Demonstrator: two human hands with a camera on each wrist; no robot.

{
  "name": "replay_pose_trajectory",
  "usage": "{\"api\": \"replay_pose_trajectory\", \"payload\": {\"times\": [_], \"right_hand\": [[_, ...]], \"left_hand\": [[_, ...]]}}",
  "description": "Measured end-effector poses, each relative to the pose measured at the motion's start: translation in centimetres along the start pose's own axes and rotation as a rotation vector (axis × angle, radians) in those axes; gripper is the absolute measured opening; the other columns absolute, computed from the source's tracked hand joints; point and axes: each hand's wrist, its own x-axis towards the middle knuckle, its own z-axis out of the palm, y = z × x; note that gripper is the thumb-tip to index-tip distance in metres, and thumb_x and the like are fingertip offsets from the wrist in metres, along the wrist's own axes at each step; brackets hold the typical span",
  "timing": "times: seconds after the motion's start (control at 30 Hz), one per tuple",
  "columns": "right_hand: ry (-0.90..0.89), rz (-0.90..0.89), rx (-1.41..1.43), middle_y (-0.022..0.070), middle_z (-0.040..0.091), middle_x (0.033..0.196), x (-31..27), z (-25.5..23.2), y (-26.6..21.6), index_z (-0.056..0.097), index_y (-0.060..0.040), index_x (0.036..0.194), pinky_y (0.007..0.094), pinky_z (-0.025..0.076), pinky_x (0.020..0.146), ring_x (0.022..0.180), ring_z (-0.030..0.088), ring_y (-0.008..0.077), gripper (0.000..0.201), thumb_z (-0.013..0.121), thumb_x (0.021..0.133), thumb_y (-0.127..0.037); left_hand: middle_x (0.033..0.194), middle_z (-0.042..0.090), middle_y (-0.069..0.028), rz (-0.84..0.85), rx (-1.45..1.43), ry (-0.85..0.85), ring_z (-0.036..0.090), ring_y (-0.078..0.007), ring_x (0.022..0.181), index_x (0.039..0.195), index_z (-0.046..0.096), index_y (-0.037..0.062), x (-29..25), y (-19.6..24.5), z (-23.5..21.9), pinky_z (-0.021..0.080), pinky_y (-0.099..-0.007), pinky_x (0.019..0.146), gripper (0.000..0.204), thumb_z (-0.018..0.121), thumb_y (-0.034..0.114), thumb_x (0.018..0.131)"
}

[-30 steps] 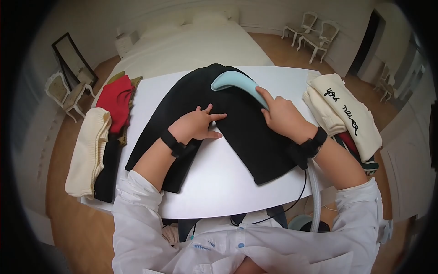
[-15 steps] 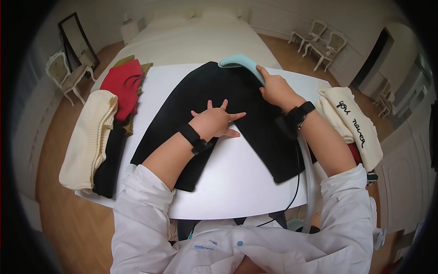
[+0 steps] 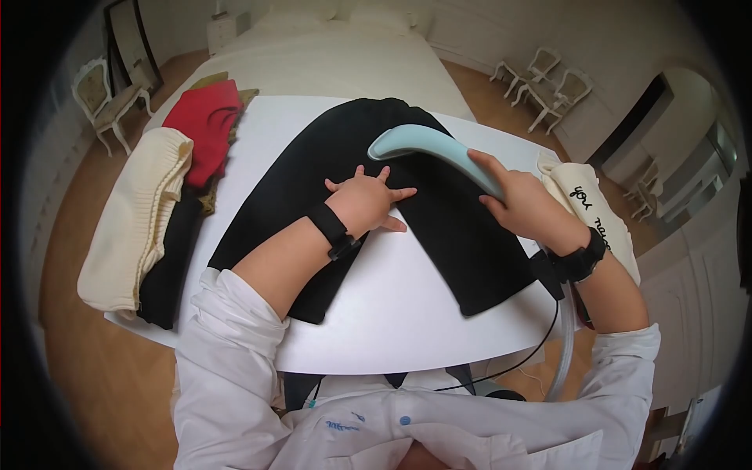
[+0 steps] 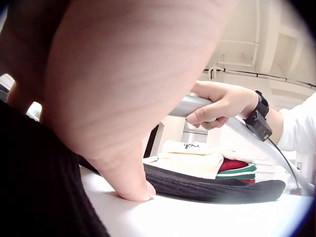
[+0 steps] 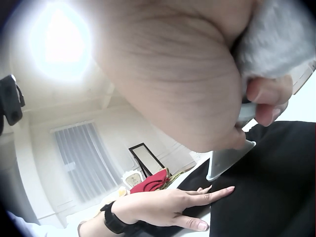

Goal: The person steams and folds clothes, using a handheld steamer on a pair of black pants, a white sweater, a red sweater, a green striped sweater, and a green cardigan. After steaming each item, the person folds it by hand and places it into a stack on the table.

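Black ribbed trousers (image 3: 462,251) lie on a white table (image 3: 392,321), legs spread toward the person. With fingers splayed, my left hand (image 3: 364,202) presses on the fabric where the legs part; its thumb reaches down onto the bare tabletop in the left wrist view. My right hand (image 3: 536,207) grips the handle of a pale blue garment steamer (image 3: 431,141), its fingers wrapped round it. The steamer's head sits close over the trousers' upper part, beyond the left fingertips. In the right wrist view the steamer's flat head (image 5: 228,160) shows just above the black cloth.
At the table's left edge lie a folded cream knit (image 3: 133,227), a red garment (image 3: 202,129) and a black one (image 3: 174,262). Folded cream clothes with lettering (image 3: 599,207) are stacked at the right. The steamer's hose (image 3: 562,352) hangs over the front edge. A bed (image 3: 329,66) stands behind.
The right hand moved the steamer away to the trousers' far edge, then back toward the person. My left hand stays spread on the trousers near the leg split.
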Motion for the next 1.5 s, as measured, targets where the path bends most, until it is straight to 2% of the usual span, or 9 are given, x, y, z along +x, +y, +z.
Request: {"api": "replay_pose_trajectory", "payload": {"times": [0.07,0.13,0.47,0.53,0.97,1.03,1.07,1.17,1.5], "right_hand": [[0.043,-0.027,-0.004,0.0277,0.071,0.091,1.5,1.3,0.0,0.036,-0.0176,0.158,0.0512,0.055,0.080,0.086,0.070,0.0458,0.072,0.070,0.094,-0.011],[0.086,-0.054,-0.006,0.0267,0.071,0.087,3.6,2.3,-0.5,0.038,-0.0153,0.156,0.0521,0.055,0.077,0.082,0.070,0.0461,0.071,0.071,0.092,-0.011],[0.204,-0.131,-0.038,0.0236,0.072,0.086,15.2,6.2,-3.6,0.041,-0.0009,0.152,0.0483,0.057,0.075,0.083,0.072,0.0417,0.076,0.063,0.080,0.005],[0.215,-0.133,-0.047,0.0234,0.072,0.086,16.0,6.1,-3.6,0.041,-0.0016,0.152,0.0477,0.057,0.075,0.083,0.072,0.0415,0.076,0.063,0.080,0.005],[-0.077,-0.093,-0.036,0.0246,0.071,0.091,4.8,-1.7,-1.9,0.038,-0.0195,0.157,0.0506,0.054,0.079,0.087,0.070,0.0437,0.077,0.072,0.089,-0.008],[-0.104,-0.084,-0.051,0.0240,0.071,0.090,3.6,-2.5,-1.9,0.038,-0.0205,0.157,0.0505,0.054,0.079,0.086,0.070,0.0434,0.076,0.073,0.090,-0.009],[-0.097,-0.083,-0.067,0.0236,0.071,0.089,3.2,-2.7,-2.0,0.038,-0.0207,0.157,0.0503,0.054,0.079,0.086,0.070,0.0431,0.076,0.073,0.090,-0.009],[-0.062,-0.116,-0.092,0.0235,0.070,0.087,3.9,-2.2,-1.8,0.039,-0.0196,0.157,0.0494,0.055,0.079,0.085,0.070,0.0424,0.077,0.073,0.089,-0.007],[0.105,-0.138,-0.106,0.0255,0.072,0.091,14.6,3.5,-2.3,0.039,-0.0090,0.156,0.0495,0.056,0.079,0.089,0.071,0.0434,0.079,0.066,0.083,0.002]], "left_hand": [[0.176,0.011,-0.0057,-0.003,0.020,-0.008,0.017,-0.0516,0.156,0.160,0.023,0.0583,-0.1,0.0,-0.1,0.033,-0.0881,0.101,0.088,0.065,0.077,0.084],[0.174,0.019,-0.0119,0.052,0.147,0.079,0.031,-0.0575,0.148,0.161,0.024,0.0546,-0.3,-0.2,0.1,0.055,-0.0744,0.084,0.091,0.064,0.079,0.083],[0.173,0.021,-0.0141,0.082,0.148,0.024,0.033,-0.0567,0.148,0.161,0.027,0.0530,-0.2,-0.5,-0.5,0.055,-0.0752,0.082,0.090,0.064,0.079,0.083],[0.176,0.009,-0.0070,0.052,0.081,-0.053,0.020,-0.0558,0.153,0.161,0.021,0.0562,0.1,-0.6,-0.5,0.046,-0.0844,0.088,0.093,0.063,0.080,0.082],[0.173,0.022,-0.0141,0.068,0.086,0.074,0.034,-0.0565,0.148,0.161,0.031,0.0502,-1.0,-0.3,-0.1,0.056,-0.0718,0.086,0.090,0.070,0.072,0.083],[0.166,0.036,-0.0205,0.055,0.092,0.159,0.052,-0.0493,0.138,0.161,0.036,0.0433,-1.0,0.1,0.5,0.060,-0.0550,0.090,0.088,0.076,0.060,0.085],[0.137,0.065,-0.0231,0.174,0.016,0.211,0.068,-0.0391,0.114,0.162,0.040,0.0200,-1.5,-0.2,0.3,0.059,-0.0397,0.087,0.093,0.082,0.046,0.084],[0.099,0.072,-0.0193,0.227,0.020,0.298,0.071,-0.0341,0.093,0.153,0.045,-0.0046,-2.4,-0.3,-0.2,0.058,-0.0388,0.081,0.092,0.083,0.040,0.083],[0.083,0.069,-0.0166,0.235,0.037,0.304,0.071,-0.0340,0.087,0.139,0.056,-0.0095,-1.8,-1.0,-0.3,0.058,-0.0401,0.077,0.087,0.086,0.046,0.078]]}}
